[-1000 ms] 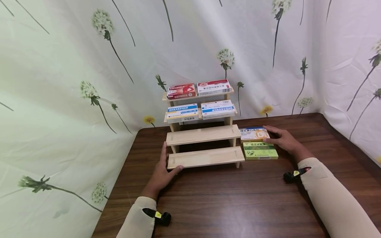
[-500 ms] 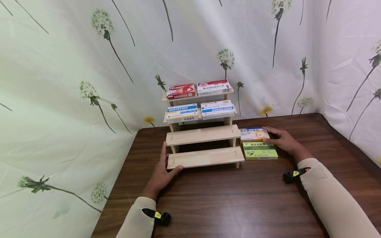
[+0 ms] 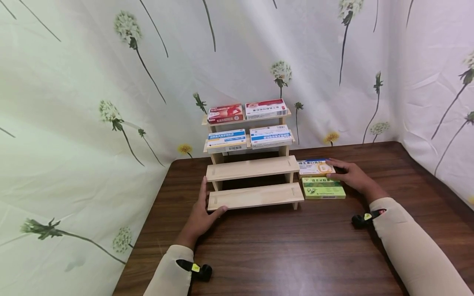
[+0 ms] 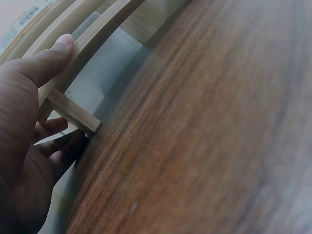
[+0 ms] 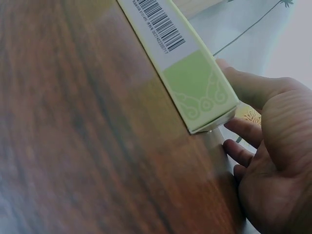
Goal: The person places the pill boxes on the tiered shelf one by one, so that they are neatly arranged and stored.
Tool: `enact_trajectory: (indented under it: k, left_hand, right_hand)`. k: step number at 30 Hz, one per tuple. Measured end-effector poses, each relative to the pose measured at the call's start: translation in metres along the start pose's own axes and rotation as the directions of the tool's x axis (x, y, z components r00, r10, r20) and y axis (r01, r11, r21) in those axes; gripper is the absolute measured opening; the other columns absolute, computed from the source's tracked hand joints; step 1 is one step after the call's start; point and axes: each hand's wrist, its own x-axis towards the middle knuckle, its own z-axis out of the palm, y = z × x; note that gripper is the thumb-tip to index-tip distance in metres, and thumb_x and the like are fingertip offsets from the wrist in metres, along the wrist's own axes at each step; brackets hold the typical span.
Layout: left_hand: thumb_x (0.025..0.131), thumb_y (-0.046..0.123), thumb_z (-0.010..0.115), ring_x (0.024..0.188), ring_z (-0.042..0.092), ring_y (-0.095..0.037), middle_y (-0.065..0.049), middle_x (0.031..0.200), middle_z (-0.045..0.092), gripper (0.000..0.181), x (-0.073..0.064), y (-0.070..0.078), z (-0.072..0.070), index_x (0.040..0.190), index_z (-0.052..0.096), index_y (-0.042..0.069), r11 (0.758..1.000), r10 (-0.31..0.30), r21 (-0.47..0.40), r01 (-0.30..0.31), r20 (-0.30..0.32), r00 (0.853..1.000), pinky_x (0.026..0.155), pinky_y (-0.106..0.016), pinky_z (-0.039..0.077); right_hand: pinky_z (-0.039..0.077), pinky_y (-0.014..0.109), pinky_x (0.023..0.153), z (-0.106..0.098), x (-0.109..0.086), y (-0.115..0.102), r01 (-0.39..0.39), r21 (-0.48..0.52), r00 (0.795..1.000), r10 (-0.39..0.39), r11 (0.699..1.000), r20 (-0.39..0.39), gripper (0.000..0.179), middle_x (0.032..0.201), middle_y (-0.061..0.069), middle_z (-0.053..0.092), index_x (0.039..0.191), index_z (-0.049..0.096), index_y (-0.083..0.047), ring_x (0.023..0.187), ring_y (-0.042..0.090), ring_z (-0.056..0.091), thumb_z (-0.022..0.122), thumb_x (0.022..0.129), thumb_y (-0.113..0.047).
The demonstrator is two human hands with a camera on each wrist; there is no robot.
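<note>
Gripping the wooden stand (image 3: pixel 255 196) is the left hand (image 3: pixel 199 217), thumb spread. The right hand (image 3: pixel 353 176) is pinching the white D-marked box (image 3: pixel 312 167).

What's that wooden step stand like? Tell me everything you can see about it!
The wooden stand looks like little stairs of pale, plain wood. It has four long, flat boards, lowest at the front and highest at the back, on wooden supports. It stands upright on the dark brown table. A red box and a red-and-white box lie on the top board, with two blue-and-white boxes on the next one down. The left hand holds its front left corner.
</note>
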Motion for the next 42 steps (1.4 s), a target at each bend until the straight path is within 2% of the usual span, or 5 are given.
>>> enact_trajectory:
  k: [6, 12, 18, 30, 42]
  left_hand:
    - [0.095, 0.042, 0.088, 0.147, 0.057, -0.044, -0.025, 0.168, 0.046, 0.125, -0.0009, 0.0013, -0.0003, 0.172, -0.01, 0.052, 1.0, 0.003, -0.005, -0.003, 0.002, 1.0, 0.123, -0.066, 0.04]
    - [0.095, 0.041, 0.087, 0.147, 0.056, -0.044, -0.025, 0.167, 0.046, 0.125, -0.0006, 0.0012, 0.0001, 0.172, -0.01, 0.052, 1.0, 0.004, -0.003, -0.004, 0.0, 1.0, 0.123, -0.066, 0.039]
    - [0.095, 0.041, 0.087, 0.144, 0.059, -0.044, -0.025, 0.167, 0.047, 0.124, -0.0011, 0.0002, 0.0003, 0.173, -0.01, 0.051, 1.0, 0.011, 0.004, -0.011, -0.006, 1.0, 0.121, -0.066, 0.041]
    - [0.095, 0.043, 0.087, 0.144, 0.059, -0.042, -0.024, 0.167, 0.048, 0.124, -0.001, -0.0002, 0.0007, 0.172, -0.01, 0.052, 1.0, 0.004, 0.004, -0.004, -0.003, 1.0, 0.121, -0.065, 0.042]
    - [0.095, 0.04, 0.087, 0.145, 0.058, -0.043, -0.025, 0.168, 0.046, 0.124, -0.0026, 0.0054, -0.0001, 0.173, -0.009, 0.051, 1.0, -0.003, -0.01, 0.003, -0.002, 1.0, 0.122, -0.065, 0.041]
  right_hand:
    - [0.02, 0.075, 0.129, 0.0005, -0.001, -0.0005, -0.004, 0.017, 1.0, 0.004, 1.0, -0.005, 0.068, 0.179, 0.023, 0.028, 0.164, 0.051, -0.013, 0.166, 0.054, 0.017, 0.077, 0.105, -0.035]
    - [0.027, 0.074, 0.126, 0.0008, -0.0015, -0.0013, 0.012, 0.046, 1.0, -0.012, 0.999, -0.001, 0.066, 0.177, 0.027, 0.028, 0.163, 0.051, -0.008, 0.164, 0.056, 0.02, 0.076, 0.106, -0.029]
    - [0.033, 0.072, 0.124, 0.0024, 0.0003, 0.0002, 0.007, 0.034, 1.0, -0.007, 0.999, 0.002, 0.063, 0.176, 0.03, 0.028, 0.163, 0.051, -0.008, 0.162, 0.057, 0.025, 0.073, 0.107, -0.025]
    - [0.033, 0.073, 0.122, 0.0021, -0.0017, -0.0009, -0.002, -0.009, 1.0, 0.002, 1.0, -0.022, 0.062, 0.174, 0.032, 0.032, 0.163, 0.053, -0.008, 0.16, 0.058, 0.029, 0.072, 0.108, -0.031]
    - [0.036, 0.072, 0.12, 0.0043, -0.0029, -0.0011, 0.025, -0.023, 0.998, -0.027, 0.999, -0.06, 0.059, 0.172, 0.033, 0.036, 0.16, 0.056, -0.007, 0.158, 0.058, 0.034, 0.071, 0.109, -0.032]
